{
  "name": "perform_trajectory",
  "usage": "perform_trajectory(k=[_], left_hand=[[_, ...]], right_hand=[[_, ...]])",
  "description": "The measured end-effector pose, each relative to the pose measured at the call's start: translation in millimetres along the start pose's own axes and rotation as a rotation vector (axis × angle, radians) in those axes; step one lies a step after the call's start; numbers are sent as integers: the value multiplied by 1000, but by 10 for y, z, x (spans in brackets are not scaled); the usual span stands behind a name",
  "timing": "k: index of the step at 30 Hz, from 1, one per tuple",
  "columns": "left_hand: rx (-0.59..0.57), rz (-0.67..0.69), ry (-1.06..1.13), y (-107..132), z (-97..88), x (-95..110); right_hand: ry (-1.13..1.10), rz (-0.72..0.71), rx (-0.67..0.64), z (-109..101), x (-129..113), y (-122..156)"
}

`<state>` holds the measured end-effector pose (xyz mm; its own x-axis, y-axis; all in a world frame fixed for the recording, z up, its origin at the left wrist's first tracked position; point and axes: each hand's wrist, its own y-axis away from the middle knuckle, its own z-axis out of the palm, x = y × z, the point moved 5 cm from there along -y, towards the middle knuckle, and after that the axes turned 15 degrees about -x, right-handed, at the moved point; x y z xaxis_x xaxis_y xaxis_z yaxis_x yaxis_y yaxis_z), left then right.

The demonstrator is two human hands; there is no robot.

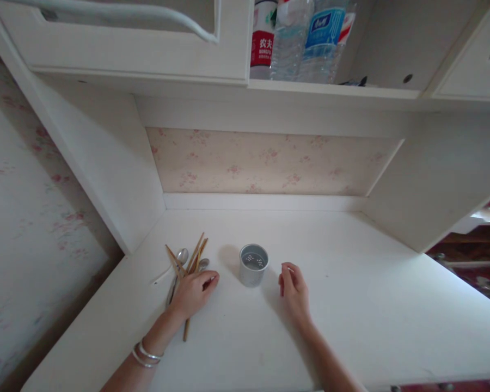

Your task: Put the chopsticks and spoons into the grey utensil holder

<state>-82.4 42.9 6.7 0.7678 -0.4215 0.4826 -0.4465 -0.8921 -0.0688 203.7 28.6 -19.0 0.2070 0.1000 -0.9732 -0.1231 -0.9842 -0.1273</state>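
I judge the chopsticks (195, 254) light, stiff; grip mid-length. Left hand (191, 294): grasp unclear. Right hand (295, 291): empty, loosely curled.

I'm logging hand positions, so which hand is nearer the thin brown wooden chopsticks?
Left: the left hand is over the chopsticks; the right hand is off to their right, beyond the grey cylindrical metal cup.

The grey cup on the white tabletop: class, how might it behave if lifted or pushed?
The grey cup probably keeps its shape when gripped, as it looks stiff-walled. It may be light for its size, being hollow. Standing upright, it would likely slide if nudged low.
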Motion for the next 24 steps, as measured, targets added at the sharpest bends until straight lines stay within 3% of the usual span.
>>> perform_trajectory(k=[3, 6, 11, 16, 24], left_hand=[[-9, -23, -30, -42, -25, 141], [-59, -31, -94, -126, 3, 365], [-254, -60, -186, -267, 290, 640], [-297, -68, -232, -269, 509, 672], [-265, -20, -244, -193, 494, 679]], right_hand=[[1, 131, -26, -56, 187, -134], [129, 126, -92, -23, 210, -173], [313, 116, -173, 51, 150, -108], [373, 120, -218, 52, 114, -81], [460, 101, -241, 90, 80, -70]])
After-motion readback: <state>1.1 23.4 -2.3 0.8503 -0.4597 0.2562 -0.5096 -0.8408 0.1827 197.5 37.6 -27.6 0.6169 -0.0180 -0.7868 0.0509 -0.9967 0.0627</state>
